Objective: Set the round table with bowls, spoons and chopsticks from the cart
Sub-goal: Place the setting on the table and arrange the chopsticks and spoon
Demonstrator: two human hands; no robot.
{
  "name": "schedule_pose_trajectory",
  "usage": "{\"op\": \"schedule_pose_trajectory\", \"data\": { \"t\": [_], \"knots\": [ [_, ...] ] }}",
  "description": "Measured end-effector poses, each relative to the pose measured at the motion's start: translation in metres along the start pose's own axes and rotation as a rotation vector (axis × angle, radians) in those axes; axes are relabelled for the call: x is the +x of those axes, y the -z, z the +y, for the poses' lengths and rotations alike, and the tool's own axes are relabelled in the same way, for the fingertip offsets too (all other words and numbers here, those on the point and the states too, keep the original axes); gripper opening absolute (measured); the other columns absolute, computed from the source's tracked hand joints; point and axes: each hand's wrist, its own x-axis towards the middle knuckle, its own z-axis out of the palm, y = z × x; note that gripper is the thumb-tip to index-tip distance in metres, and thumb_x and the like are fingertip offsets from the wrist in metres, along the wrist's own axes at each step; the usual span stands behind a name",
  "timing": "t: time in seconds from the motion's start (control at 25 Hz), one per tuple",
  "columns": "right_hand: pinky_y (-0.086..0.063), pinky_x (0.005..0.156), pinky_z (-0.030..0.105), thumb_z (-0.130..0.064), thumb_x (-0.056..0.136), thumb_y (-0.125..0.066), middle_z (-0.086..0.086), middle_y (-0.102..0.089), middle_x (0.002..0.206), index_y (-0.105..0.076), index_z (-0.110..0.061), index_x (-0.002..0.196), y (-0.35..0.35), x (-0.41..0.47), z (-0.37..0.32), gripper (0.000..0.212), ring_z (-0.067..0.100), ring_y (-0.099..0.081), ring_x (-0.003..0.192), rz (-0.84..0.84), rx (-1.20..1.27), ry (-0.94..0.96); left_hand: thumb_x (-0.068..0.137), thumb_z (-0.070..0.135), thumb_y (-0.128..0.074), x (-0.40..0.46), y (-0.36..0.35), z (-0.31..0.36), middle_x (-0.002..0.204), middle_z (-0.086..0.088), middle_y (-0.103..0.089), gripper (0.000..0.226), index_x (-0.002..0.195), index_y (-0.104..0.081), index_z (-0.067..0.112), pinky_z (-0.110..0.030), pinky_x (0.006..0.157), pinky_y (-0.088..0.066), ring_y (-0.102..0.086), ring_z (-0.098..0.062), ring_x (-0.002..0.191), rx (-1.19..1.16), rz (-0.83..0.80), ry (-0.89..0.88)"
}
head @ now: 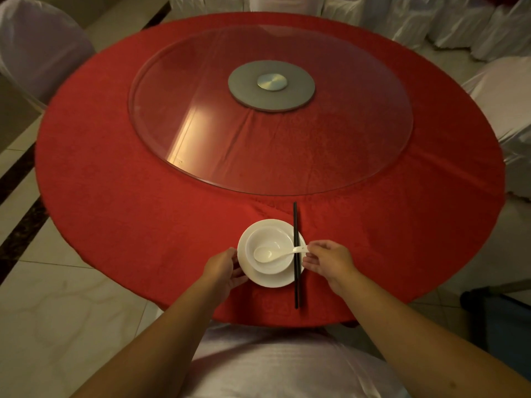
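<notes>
A white bowl [268, 239] sits on a white plate [267, 280] near the front edge of the round table [115, 196], which wears a red cloth. A white spoon [265, 253] lies in the bowl, its handle pointing right over the rim. A pair of black chopsticks [295, 225] lies across the plate's right edge, pointing away from me. My left hand [222, 267] grips the plate's left rim. My right hand [330, 261] pinches the tip of the spoon's handle, just right of the chopsticks.
A glass turntable [201, 124] on a grey hub [271, 86] covers the table's middle. White-covered chairs stand at the left [37, 47], right [505, 104] and directly below me [287, 369]. A dark object [500, 314] stands at the lower right. Draped white cloth [402, 15] lines the back.
</notes>
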Motion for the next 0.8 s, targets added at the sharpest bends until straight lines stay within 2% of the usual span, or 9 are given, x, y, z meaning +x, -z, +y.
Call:
{"op": "schedule_pose_trajectory", "data": {
  "t": [0.24,0.44,0.6,0.8],
  "knots": [
    [-0.064,0.062,0.03,-0.009,0.094,-0.066,0.022,-0.07,0.102,-0.067,-0.007,0.1,0.0015,-0.0054,0.0014,0.006,0.028,-0.075,0.082,-0.009,0.027,0.001,0.104,0.025,-0.044,0.0007,-0.0014,-0.0005,0.107,-0.011,-0.071,0.025,0.104,-0.064,0.008,-0.048,0.081,-0.059,-0.069,-0.033,0.1,-0.016,0.012,0.009],
    [-0.063,0.062,0.033,-0.018,0.097,-0.064,0.021,-0.071,0.1,-0.067,-0.008,0.1,0.0029,-0.0058,0.0024,0.011,0.033,-0.075,0.085,0.017,0.062,-0.022,0.104,0.025,-0.045,0.0011,-0.0019,-0.0014,0.103,-0.012,-0.072,0.026,0.103,-0.065,0.008,-0.044,0.071,-0.06,-0.071,-0.031,0.091,-0.022,0.013,0.007],
    [-0.064,0.065,0.031,-0.01,0.095,-0.067,0.021,-0.072,0.102,-0.069,-0.009,0.1,0.0044,-0.0057,0.0045,0.006,0.029,-0.075,0.086,-0.022,0.069,0.003,0.103,0.025,-0.046,0.0025,-0.0006,-0.0012,0.101,-0.011,-0.073,0.026,0.103,-0.066,0.008,-0.042,0.069,-0.06,-0.072,-0.029,0.089,-0.021,0.008,0.004],
    [-0.065,0.066,0.031,-0.01,0.096,-0.065,0.019,-0.071,0.101,-0.069,-0.003,0.112,-0.0003,0.0,0.0004,0.018,0.027,-0.074,0.084,-0.014,0.069,0.017,0.103,0.026,-0.046,0.002,-0.0002,-0.0017,0.102,-0.011,-0.073,0.027,0.104,-0.066,0.008,-0.045,0.075,-0.059,-0.071,-0.03,0.09,-0.023,0.005,0.004]
  ]
}}
